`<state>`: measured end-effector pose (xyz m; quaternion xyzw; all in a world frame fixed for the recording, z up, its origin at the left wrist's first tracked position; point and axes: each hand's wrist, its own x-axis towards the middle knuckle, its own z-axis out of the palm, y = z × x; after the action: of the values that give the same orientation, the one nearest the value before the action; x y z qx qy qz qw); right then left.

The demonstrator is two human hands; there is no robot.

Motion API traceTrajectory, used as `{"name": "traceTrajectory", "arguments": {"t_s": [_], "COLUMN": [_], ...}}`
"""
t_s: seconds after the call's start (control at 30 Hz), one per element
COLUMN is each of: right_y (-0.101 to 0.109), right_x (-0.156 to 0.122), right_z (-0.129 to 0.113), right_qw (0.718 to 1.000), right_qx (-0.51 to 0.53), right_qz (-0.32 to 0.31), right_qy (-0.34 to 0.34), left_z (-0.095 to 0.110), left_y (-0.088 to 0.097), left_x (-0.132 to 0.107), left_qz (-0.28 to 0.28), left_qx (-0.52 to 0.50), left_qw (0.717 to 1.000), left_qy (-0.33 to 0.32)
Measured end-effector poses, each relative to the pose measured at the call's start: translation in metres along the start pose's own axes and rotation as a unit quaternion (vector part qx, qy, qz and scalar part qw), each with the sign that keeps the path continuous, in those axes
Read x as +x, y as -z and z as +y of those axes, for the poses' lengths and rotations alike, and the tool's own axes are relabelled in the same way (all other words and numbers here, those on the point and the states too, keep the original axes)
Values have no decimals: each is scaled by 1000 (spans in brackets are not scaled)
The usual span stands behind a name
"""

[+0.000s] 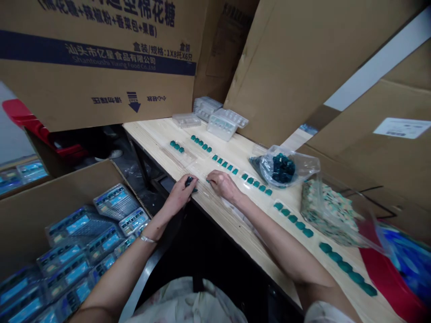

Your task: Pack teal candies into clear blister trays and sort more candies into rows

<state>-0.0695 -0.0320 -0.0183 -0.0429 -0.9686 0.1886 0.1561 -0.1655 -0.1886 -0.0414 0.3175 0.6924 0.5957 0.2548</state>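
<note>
My left hand (180,194) is closed at the table's front edge, with small dark teal faceted pieces (189,181) showing between its fingers. To its right, my right hand (222,184) is pinched low over the table, and a bit of teal shows at its fingertips. Beyond the hands, a short row of teal pieces (177,146) lies in a clear tray (188,158). More rows line the table, among them a row of teal pieces (225,164) just past my right hand and another row (292,219) beside my right forearm.
A plastic bag of dark teal pieces (283,169) and a bag of pale green and cream pieces (332,208) stand along the back. Clear plastic boxes (222,125) are stacked at the far end. At left, an open carton (77,188) holds packed blister boxes (79,226). Large cardboard boxes (111,85) surround the table.
</note>
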Motion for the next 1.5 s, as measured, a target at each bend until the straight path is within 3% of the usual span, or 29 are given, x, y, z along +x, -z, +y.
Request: {"name": "traceTrajectory", "arguments": {"t_s": [0.13,0.2,0.3,0.5,0.6,0.7,0.77,0.83,0.9,1.0,1.1,1.3,1.4,1.5], "right_y": [-2,-4,-8,-12,-9,1,11,21,27,29,28,31,33,33], "right_x": [-2,-2,0,3,2,3,5,8,11,15,17,13,12,11], "right_z": [-2,-5,-8,-4,0,-4,-13,-23,-33,-39,-36,-23,-19,-16], "right_qw": [998,993,987,989,991,993,990,984,979,971,945,849,830,824], "right_qx": [-44,-81,-108,-73,-54,-8,51,120,165,201,277,456,496,515], "right_qz": [38,60,55,44,41,56,81,91,79,55,49,100,91,77], "right_qy": [-24,-65,-104,-121,-119,-106,-99,-94,-94,-118,-169,-246,-238,-222], "left_z": [0,2,7,16,14,14,16,19,22,24,24,29,33,36], "left_y": [-4,-6,-8,-4,-3,-2,-2,-2,-4,-10,-15,-12,-10,-10], "left_x": [2,1,-2,1,7,8,5,3,4,12,21,18,13,11], "left_qz": [9,-11,-43,-81,-62,-34,-54,-81,-84,-69,-77,-97,-125,-167], "left_qx": [127,188,262,366,291,72,-93,-177,-163,-89,-54,-74,-151,-262], "left_qw": [984,971,955,922,949,996,994,979,983,990,986,989,981,949], "left_qy": [-123,-146,-133,-93,-106,-45,25,58,29,-81,-136,-85,0,61]}}
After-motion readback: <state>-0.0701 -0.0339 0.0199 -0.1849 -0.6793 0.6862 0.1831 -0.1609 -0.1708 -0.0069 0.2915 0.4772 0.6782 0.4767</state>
